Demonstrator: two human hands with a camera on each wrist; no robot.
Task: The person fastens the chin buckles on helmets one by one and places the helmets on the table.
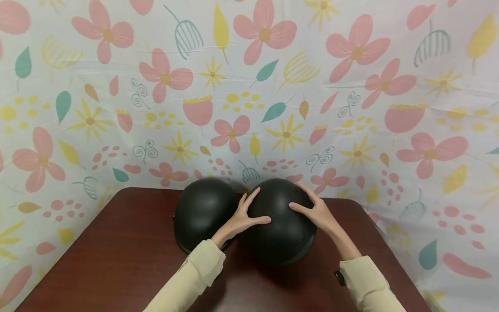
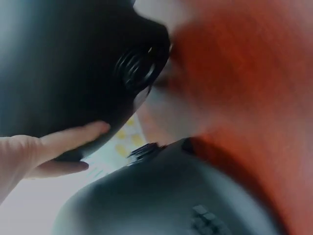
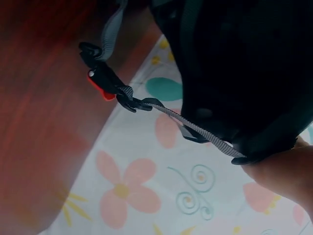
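Note:
A smooth black helmet (image 1: 278,238) is gripped from both sides, its shell facing up and towards the head camera. My left hand (image 1: 241,219) holds its left side, thumb and fingers spread over the shell. On the upper right side, my right hand (image 1: 320,212) holds it the same way. A second black helmet (image 1: 202,212) sits on the table just left of it, near my left wrist. From the held helmet's dark inside (image 3: 234,68), a grey chin strap (image 3: 195,128) with a black and red buckle (image 3: 105,83) hangs in the right wrist view.
The dark reddish-brown table (image 1: 117,251) ends at the back against a white sheet (image 1: 249,86) printed with flowers and leaves. Below the held helmet lies a shadow on the tabletop. A dark device (image 1: 340,277) shows at the right cuff.

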